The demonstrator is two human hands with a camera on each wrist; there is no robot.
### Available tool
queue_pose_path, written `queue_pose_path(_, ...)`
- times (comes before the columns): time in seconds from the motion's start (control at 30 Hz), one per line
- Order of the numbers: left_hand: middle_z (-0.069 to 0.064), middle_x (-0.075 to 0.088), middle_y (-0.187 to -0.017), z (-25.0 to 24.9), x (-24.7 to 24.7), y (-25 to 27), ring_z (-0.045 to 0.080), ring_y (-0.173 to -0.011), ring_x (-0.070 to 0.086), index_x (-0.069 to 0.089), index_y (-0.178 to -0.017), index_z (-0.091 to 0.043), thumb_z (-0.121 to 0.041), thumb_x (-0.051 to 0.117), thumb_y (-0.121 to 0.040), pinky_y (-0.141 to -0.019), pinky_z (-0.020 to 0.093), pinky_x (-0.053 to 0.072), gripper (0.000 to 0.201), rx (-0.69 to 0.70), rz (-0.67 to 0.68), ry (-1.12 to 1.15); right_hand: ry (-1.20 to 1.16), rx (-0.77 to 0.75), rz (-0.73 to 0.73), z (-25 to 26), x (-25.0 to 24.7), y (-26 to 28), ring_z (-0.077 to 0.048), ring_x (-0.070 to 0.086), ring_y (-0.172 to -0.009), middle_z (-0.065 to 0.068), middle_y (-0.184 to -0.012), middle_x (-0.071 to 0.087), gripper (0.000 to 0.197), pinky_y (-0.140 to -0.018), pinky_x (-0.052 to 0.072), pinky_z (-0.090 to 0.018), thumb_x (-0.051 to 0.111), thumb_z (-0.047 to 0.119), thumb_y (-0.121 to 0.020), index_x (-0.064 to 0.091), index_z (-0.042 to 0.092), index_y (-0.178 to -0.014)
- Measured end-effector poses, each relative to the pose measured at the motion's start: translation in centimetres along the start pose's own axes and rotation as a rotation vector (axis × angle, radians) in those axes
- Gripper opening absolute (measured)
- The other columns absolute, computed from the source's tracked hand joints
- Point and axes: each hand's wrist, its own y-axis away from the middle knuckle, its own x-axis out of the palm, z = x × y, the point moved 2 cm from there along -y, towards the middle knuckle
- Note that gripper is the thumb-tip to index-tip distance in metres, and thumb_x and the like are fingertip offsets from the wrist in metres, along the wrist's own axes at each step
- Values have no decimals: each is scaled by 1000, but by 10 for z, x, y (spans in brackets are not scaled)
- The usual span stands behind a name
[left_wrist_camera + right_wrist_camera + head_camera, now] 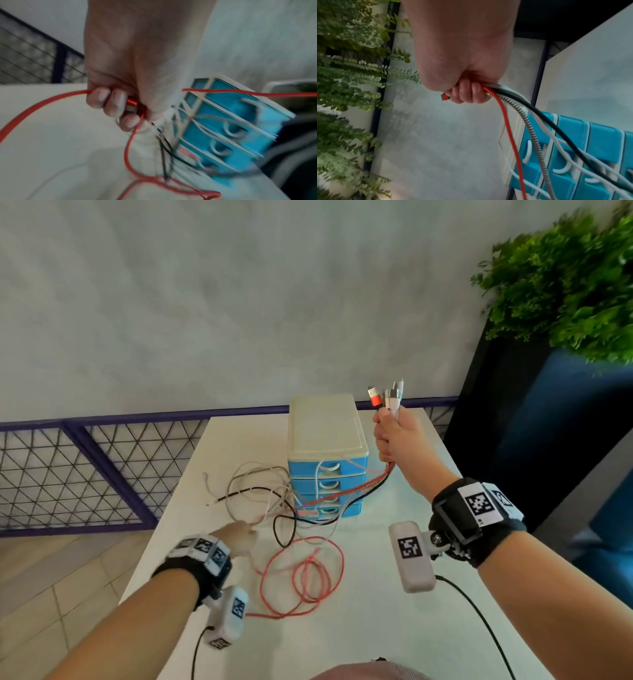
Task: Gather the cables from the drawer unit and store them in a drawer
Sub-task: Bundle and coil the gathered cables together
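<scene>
A small drawer unit (327, 436) with a cream top and blue drawers (570, 136) stands at the back of the white table (394, 628). My right hand (394, 436) is raised beside its right edge and grips a bundle of cables (510, 102), their plugs (387, 397) sticking up out of the fist. The red, black, white and braided strands run down across the drawer fronts. My left hand (239, 537) is low on the table left of the unit, its fingers (109, 102) curled round a red cable (42, 104) and other strands. Loops of red cable (308, 573) lie on the table.
White and black cable loops (260, 494) sprawl left of the unit. A purple mesh railing (85, 474) runs behind the table, with a grey wall beyond. A dark planter with green foliage (565, 278) stands at the right, close to my raised hand.
</scene>
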Motion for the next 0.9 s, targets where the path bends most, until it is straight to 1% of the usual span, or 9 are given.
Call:
queue_pose_path(0.1,23,63,-115,40,-50,-10,35,-100,62,60,-109,6,-20,36,-100,-85,36,48,36,-177,-291,65,135,2,13,-6,4,1,-5,29,-43,5,-60,35,21,-42,26,-20,36,21,-101,46,17,-82)
queue_pose_path(0.2,17,66,-90,40,-105,-5,26,-70,57,59,-91,1,-28,41,-99,-66,33,46,35,-127,-552,148,234,13,82,-11,16,3,-9,30,-48,3,-63,38,20,-45,27,-25,37,20,-100,47,18,-82)
queue_pose_path(0.3,4,62,-100,18,-126,0,22,-89,57,56,-108,-11,-21,58,-90,-71,29,44,20,13,-451,167,149,47,138,-13,30,7,-7,30,-44,2,-63,35,23,-42,27,-22,35,14,-100,46,16,-80)
queue_pose_path(0.37,4,55,-128,-7,-119,2,23,-113,54,49,-127,-15,-7,51,-89,-90,32,45,39,117,-326,5,43,61,176,-12,37,12,-6,31,-41,1,-63,32,23,-40,28,-18,32,11,-101,42,13,-81)
queue_pose_path(0.43,7,46,-140,-45,-109,15,23,-129,45,45,-134,-14,-5,41,-93,-106,26,32,42,306,-440,72,38,14,204,-11,41,15,-9,36,-42,1,-63,34,19,-42,35,-20,31,16,-103,40,11,-87)
queue_pose_path(0.5,4,51,-137,-89,-94,41,18,-130,45,49,-131,-15,-25,33,-102,-103,21,29,35,513,-485,369,22,-16,210,-10,44,17,-11,41,-43,3,-62,36,19,-49,40,-26,31,18,-104,41,10,-89)
queue_pose_path(0.67,-5,67,-107,-159,-53,83,7,-109,61,51,-118,-16,-64,19,-91,-102,28,41,64,760,-83,754,-167,42,107,-6,45,18,-12,48,-50,3,-62,42,20,-39,39,-21,36,23,-103,47,10,-92)
queue_pose_path(0.77,-3,62,-82,-163,-51,76,8,-76,60,47,-112,-7,-52,39,-94,-79,23,47,49,682,-188,709,-226,23,119,-7,43,21,-16,55,-54,0,-64,51,19,-41,46,-23,36,23,-104,47,10,-94)
queue_pose_path(0.9,-9,49,-73,-161,-57,73,4,-62,46,43,-108,-22,-39,32,-100,-57,16,38,22,698,-235,409,-51,-124,51,-9,46,24,-6,53,-54,-1,-67,61,20,-54,46,-18,37,17,-103,51,9,-92)
